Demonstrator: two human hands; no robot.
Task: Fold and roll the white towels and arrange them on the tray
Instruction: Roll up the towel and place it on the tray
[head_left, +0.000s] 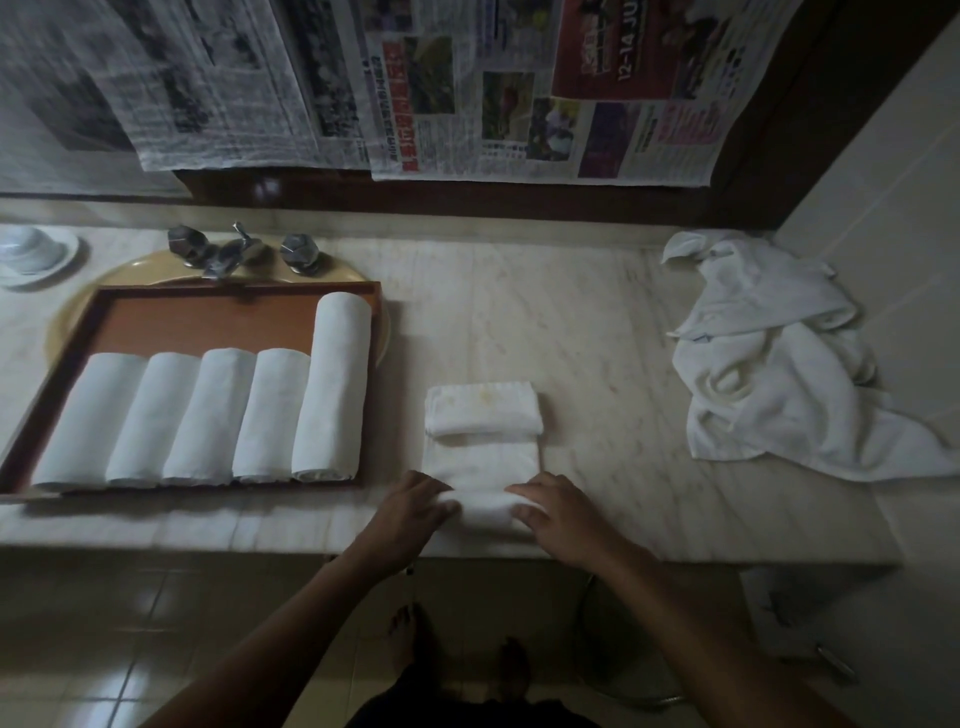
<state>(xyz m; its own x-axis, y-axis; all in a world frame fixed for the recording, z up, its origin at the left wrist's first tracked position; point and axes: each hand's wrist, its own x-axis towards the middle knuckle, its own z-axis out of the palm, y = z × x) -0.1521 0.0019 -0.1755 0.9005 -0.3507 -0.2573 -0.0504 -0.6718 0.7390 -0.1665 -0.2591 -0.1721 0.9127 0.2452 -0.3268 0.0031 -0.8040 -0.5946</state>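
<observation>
White towel (480, 462), folded into a strip on the bench (597, 353), has its near end rolled under my left hand (415, 506) and right hand (558, 512), both gripping it; next I judge an even roll forward, then leftward to the tray (208, 322).

We log newspapers (519, 88) hung across the top, a faucet (234, 254) upper left, a cup (28, 249) at far left edge.
</observation>
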